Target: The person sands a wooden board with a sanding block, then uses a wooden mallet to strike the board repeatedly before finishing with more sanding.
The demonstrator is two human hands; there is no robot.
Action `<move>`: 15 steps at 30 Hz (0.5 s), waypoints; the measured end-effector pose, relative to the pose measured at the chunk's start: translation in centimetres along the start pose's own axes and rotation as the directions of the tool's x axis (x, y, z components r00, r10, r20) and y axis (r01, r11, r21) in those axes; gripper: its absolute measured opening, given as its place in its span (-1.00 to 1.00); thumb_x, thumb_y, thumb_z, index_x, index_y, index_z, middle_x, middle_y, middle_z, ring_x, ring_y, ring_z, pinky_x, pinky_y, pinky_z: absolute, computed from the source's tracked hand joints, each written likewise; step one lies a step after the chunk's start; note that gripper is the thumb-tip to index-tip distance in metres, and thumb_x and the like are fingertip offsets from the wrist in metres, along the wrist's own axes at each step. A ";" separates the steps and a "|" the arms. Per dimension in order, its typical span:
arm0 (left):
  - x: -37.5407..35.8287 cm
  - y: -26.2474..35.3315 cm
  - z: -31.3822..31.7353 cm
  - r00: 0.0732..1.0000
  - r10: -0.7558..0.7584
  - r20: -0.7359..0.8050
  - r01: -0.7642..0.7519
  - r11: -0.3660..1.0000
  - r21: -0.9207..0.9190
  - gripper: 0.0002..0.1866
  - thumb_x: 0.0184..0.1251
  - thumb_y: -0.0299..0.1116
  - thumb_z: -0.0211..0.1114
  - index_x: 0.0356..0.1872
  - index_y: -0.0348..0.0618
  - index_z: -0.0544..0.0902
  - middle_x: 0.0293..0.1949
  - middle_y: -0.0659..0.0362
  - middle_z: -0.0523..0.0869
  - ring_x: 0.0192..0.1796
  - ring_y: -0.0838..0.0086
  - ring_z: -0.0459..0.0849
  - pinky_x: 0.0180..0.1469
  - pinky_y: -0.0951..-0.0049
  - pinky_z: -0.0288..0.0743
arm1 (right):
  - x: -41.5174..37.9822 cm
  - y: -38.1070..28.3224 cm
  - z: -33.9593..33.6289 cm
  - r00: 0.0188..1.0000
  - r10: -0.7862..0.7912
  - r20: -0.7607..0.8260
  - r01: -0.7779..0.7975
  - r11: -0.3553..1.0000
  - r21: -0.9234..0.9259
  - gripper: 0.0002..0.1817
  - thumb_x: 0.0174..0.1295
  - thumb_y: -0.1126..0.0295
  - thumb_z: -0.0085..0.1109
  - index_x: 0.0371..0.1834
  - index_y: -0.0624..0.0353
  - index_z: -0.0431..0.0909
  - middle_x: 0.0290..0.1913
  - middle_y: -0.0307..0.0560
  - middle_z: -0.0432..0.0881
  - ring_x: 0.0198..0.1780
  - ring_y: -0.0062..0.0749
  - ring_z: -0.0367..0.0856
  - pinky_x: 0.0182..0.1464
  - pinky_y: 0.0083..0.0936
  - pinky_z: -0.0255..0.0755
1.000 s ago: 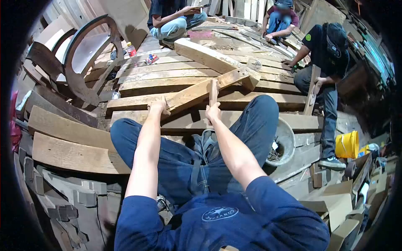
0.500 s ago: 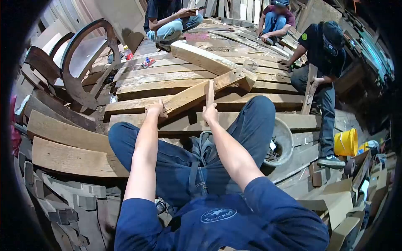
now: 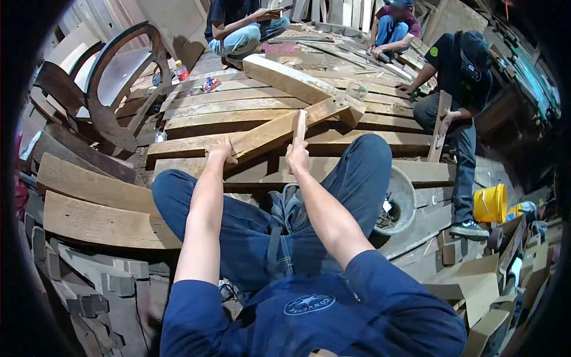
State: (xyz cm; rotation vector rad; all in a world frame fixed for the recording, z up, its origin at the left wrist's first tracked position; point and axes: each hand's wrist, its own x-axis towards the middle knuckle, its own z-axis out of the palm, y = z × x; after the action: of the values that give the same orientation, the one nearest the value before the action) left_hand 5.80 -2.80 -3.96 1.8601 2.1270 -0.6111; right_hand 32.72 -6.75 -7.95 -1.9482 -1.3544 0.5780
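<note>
My left hand (image 3: pixel 221 150) is closed around the near end of a squared wooden beam (image 3: pixel 270 132). The beam slants away to the right, and its far end lies over a thicker timber (image 3: pixel 291 81). In my right hand (image 3: pixel 297 157) is a narrow wooden strip (image 3: pixel 300 126), gripped low with its upper part standing up against the beam's side. Both hands are in front of my bent knees, over the slatted planks (image 3: pixel 232 122).
A bucket of small pieces (image 3: pixel 410 193) stands beside my right knee. One person (image 3: pixel 464 77) sits at the right holding a board (image 3: pixel 440 128); two others crouch at the back. Curved boards (image 3: pixel 101 223) lie left, a yellow bucket (image 3: pixel 491 203) right.
My right hand and the wooden strip have shifted slightly up, away from me. The left hand stays at the beam's near end, and the beam looks unmoved.
</note>
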 end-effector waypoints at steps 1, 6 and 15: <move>0.0 -0.1 -0.1 1.000 0.004 0.011 -0.003 0.998 -0.060 0.30 -0.14 0.10 0.64 0.54 -0.08 -0.06 0.41 -0.10 0.42 0.35 0.03 0.51 0.24 -0.20 0.44 | -1.5 -1.5 -1.7 0.997 0.009 0.078 -0.009 1.000 -0.006 -0.52 0.34 0.09 0.09 0.05 0.30 0.29 -0.20 0.41 0.69 -0.13 0.30 0.70 -0.04 0.10 0.56; -0.7 0.4 -0.8 1.000 0.002 0.007 -0.002 0.999 -0.040 0.26 -0.13 0.08 0.64 0.51 -0.14 -0.03 0.33 -0.06 0.52 0.29 0.07 0.57 0.24 -0.14 0.46 | -2.9 -2.4 -2.0 0.898 -0.207 0.389 0.294 0.939 -0.179 -0.53 0.33 0.10 0.12 0.06 0.24 0.29 -0.14 0.46 0.67 -0.04 0.34 0.67 0.04 0.14 0.53; -0.5 0.5 -0.9 0.997 -0.040 0.065 0.043 0.998 -0.049 0.40 -0.17 0.09 0.67 0.59 -0.04 -0.16 0.52 -0.12 0.21 0.51 0.02 0.29 0.36 -0.21 0.33 | -1.9 -1.2 -0.9 0.983 -0.098 0.155 0.103 0.994 -0.022 -0.52 0.35 0.10 0.08 0.08 0.29 0.27 -0.18 0.46 0.66 -0.09 0.33 0.68 -0.05 0.10 0.56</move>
State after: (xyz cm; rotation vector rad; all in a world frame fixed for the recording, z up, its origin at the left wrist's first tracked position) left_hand 6.42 -2.81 -3.00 1.7508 2.1253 -0.6116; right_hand 31.91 -8.56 -6.47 -1.8777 -1.5556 0.6743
